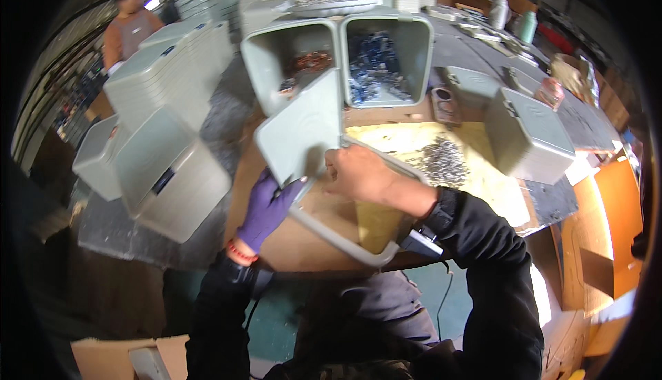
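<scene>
A flat pale grey-green plastic panel (pixel 300 135) stands tilted up over a matching rectangular plastic frame (pixel 338 242), which leans over the front of the table. My left hand (pixel 265 204), in a purple glove, grips the panel's lower left corner, with the fingers partly behind it. Bare and curled closed, my right hand (pixel 362 176) is where the panel's right edge meets the frame. Whatever its fingers hold is hidden. To the right of the frame, a pile of small metal parts (pixel 445 161) lies on a yellow sheet (pixel 493 190).
Two open bins, one with copper-coloured parts (pixel 314 61) and one with blue-silver parts (pixel 372 66), lie behind the panel. Nested bins (pixel 162 76) and an open bin (pixel 169 180) stand left. Stacked panels (pixel 531 135) sit right. Another person (pixel 127 28) is at far left.
</scene>
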Available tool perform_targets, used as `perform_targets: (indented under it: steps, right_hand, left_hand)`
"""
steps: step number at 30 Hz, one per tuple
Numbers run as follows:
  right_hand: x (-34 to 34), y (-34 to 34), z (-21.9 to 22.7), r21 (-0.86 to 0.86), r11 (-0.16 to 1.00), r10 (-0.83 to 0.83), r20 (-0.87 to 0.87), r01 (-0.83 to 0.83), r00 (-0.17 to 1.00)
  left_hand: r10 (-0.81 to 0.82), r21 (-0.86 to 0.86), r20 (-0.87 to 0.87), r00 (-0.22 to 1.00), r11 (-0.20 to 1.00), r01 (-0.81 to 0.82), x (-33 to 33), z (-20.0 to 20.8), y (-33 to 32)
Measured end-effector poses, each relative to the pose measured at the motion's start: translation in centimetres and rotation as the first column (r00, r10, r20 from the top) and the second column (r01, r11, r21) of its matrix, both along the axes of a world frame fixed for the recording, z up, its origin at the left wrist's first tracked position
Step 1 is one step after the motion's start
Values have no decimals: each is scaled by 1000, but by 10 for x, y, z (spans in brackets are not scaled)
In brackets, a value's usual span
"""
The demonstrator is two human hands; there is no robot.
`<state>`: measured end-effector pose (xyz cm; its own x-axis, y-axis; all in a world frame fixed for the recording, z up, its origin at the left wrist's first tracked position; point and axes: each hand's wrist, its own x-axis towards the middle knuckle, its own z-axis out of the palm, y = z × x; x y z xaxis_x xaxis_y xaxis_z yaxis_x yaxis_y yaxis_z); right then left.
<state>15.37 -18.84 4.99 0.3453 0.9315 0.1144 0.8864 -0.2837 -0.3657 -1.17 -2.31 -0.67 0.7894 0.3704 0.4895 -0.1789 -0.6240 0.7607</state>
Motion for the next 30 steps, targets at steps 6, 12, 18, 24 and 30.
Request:
perform_targets:
  steps: [6,12,18,24,30]
  right_hand:
    - [135,-70,8,37,986,-163,118,160,980]
    - [150,-97,-41,-4,963,-270,18,270,963]
    - [138,-97,-50,33,965,-251,-169,260,953]
    - [148,-108,-39,274,913,-48,-662,301,748]
    - [147,-107,-40,288,882,56,-850,372,523]
  left_hand:
    - [135,-48,-57,989,989,-137,-4,0,9]
    - [55,-66,11,998,996,-54,-3,-1,9]
    - [48,39,61,997,998,-50,-5,4,4]
    - [90,-38,73,993,995,-87,-1,1,3]
    - [55,-14,70,996,998,-54,-1,-4,9]
